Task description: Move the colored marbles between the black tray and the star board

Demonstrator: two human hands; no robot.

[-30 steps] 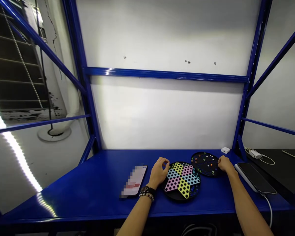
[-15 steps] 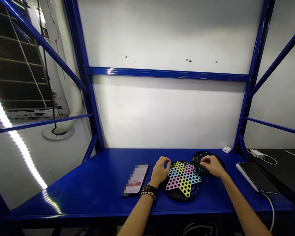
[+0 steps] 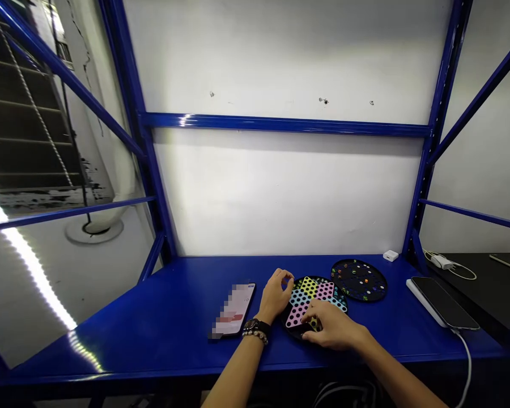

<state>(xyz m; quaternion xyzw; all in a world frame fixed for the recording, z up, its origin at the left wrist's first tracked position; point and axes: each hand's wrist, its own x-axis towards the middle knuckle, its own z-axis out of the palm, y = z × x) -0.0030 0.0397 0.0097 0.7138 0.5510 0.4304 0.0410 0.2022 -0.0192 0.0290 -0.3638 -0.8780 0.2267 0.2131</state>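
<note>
A Chinese checkers board (image 3: 301,312) lies on the blue table, its star in yellow, pink and light blue with black holes. At its upper left rim is my left hand (image 3: 275,293), fingers curled toward the thumb; what they hold, if anything, is hidden. My right hand (image 3: 332,325) hovers over the board's lower right, covering part of the star. Its thumb and fingertips are apart around the yellow point, and I see nothing between them. Behind to the right sits a round black tray (image 3: 379,288) with several small coloured pieces scattered in it.
A phone (image 3: 234,309) with a lit screen lies left of my left hand. To the right, another phone (image 3: 444,302) rests on a white block with a white cable. A small white box (image 3: 390,256) stands at the back. Blue posts frame the table (image 3: 174,317).
My right hand has moved from the black tray left and toward me, over the board, and the tray now shows whole. My left hand has stayed at the board's rim.
</note>
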